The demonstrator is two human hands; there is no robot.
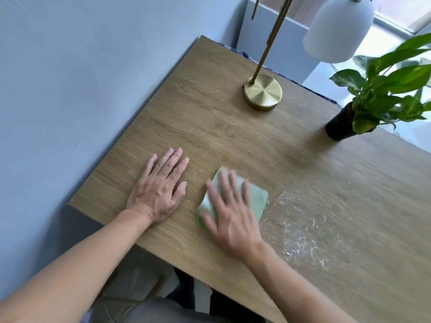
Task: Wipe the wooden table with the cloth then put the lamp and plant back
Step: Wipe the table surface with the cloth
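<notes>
Table (210, 127) centre clear — lamp (263, 92), plant (373, 96) behind.

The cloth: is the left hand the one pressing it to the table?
No, the right hand lies flat on the green cloth, while the left hand rests palm-down on bare wood of the table beside it.

The surface (233, 136) is light brown wood with a fine straight grain, and white powdery smears (300, 231) mark one part of it. The cloth (255, 197) is pale green with a brighter green edge. The lamp (263, 92) has a brushed gold base and stem and a white shade. The plant (384, 89) has green leaves, some with yellowish patches, in a black pot. The wall (70, 78) is pale blue-grey.
</notes>
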